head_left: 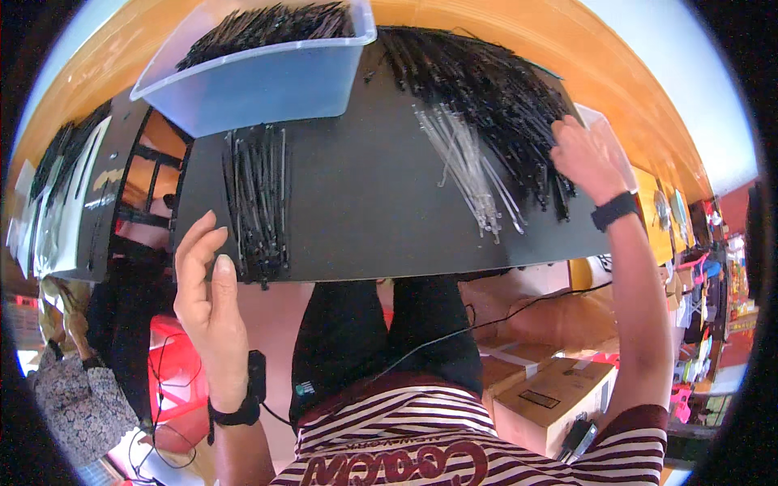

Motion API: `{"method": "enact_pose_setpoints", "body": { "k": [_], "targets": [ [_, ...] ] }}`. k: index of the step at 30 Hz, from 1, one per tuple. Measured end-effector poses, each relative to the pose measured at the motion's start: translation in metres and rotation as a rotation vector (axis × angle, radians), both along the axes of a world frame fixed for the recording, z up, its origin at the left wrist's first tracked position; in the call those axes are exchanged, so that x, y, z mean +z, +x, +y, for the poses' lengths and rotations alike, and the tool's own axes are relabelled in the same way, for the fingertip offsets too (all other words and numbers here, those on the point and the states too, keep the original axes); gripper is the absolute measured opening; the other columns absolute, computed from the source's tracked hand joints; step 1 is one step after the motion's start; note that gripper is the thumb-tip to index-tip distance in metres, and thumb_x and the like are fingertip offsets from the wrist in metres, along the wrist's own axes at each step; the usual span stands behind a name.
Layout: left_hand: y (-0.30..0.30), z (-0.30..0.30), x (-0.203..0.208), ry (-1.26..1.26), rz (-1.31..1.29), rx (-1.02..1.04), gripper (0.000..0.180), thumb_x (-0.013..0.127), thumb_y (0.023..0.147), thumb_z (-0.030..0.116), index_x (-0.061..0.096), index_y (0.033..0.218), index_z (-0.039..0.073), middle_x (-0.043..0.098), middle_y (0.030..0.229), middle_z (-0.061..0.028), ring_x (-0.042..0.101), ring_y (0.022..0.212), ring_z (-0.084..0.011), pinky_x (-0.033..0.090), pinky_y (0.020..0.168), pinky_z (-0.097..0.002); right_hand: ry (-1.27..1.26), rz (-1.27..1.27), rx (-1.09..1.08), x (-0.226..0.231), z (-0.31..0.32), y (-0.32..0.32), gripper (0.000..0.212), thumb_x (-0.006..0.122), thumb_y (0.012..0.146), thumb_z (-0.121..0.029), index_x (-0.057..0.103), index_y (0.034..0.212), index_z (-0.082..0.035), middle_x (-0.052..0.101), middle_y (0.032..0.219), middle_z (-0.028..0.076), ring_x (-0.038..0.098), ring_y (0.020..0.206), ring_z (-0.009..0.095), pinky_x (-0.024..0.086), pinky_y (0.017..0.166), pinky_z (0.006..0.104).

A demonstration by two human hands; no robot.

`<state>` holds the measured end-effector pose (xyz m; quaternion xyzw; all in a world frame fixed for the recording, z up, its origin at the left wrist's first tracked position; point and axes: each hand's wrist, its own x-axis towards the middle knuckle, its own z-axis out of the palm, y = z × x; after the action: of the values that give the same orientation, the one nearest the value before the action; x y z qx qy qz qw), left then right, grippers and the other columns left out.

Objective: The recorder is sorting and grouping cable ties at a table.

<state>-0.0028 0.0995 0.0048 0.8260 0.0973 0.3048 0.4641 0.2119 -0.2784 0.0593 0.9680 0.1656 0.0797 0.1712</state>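
Observation:
A large heap of thin black strips that look like cable ties [478, 89] covers the right back of the dark table. On its near side lies a loose bunch of clear strips [466, 166]. My right hand [590, 158] is at the heap's right edge, its fingers bent and closed; what they grip, if anything, is hidden. A smaller bundle of black strips [258, 198], laid roughly side by side, rests near the table's left front edge. Beside that bundle, my left hand [209, 287] is held up with its fingers apart and nothing in it.
A translucent bin [259, 89] full of black strips stands at the back left of the dark table [348, 194]. At left, another person's hand [77, 328] shows by a second table with more strips. Cardboard boxes [551, 397] and a red stool [174, 368] sit below.

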Motion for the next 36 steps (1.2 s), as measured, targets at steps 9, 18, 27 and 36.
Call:
{"method": "enact_pose_setpoints", "body": {
  "k": [9,18,27,36],
  "targets": [
    [-0.001,-0.063,0.010,-0.107,0.039,-0.386,0.015,0.048,0.085,-0.002,0.060,0.094,0.000,0.061,0.096,-0.0117,0.058,0.089,-0.0209,0.046,0.079,-0.0306,0.387,0.245,-0.052,0.019,-0.006,-0.037,0.014,0.053,0.074,-0.009,0.054,0.073,0.005,0.056,0.065,0.021,0.060,0.072,0.034,0.044,0.062,0.0420],
    [0.015,-0.101,0.005,-0.221,0.137,-0.698,0.008,0.054,0.084,-0.002,0.057,0.091,-0.004,0.058,0.084,-0.0133,0.057,0.067,-0.0204,0.045,0.060,-0.0275,1.064,0.342,-0.273,0.031,-0.031,-0.125,0.010,0.055,0.076,-0.007,0.056,0.081,0.001,0.054,0.068,0.001,0.050,0.066,0.009,0.041,0.059,0.0259],
    [0.024,-0.127,0.012,-0.720,0.508,-0.788,0.032,0.047,0.095,0.028,0.054,0.109,0.000,0.061,0.089,-0.0040,0.053,0.067,-0.0066,0.042,0.055,-0.0191,1.338,1.252,-0.160,0.013,0.054,-0.177,0.013,0.051,0.092,-0.010,0.050,0.099,0.000,0.060,0.074,0.003,0.054,0.057,0.004,0.042,0.046,0.0172],
    [0.017,-0.130,0.011,-0.796,0.518,-0.725,0.031,0.049,0.094,0.029,0.057,0.101,0.001,0.062,0.081,-0.0051,0.052,0.056,-0.0075,0.042,0.046,-0.0199,1.372,1.327,-0.066,-0.014,0.062,-0.184,0.018,0.045,0.096,-0.017,0.048,0.095,0.000,0.063,0.074,0.007,0.060,0.062,0.008,0.046,0.049,0.0190]
  ]
}}
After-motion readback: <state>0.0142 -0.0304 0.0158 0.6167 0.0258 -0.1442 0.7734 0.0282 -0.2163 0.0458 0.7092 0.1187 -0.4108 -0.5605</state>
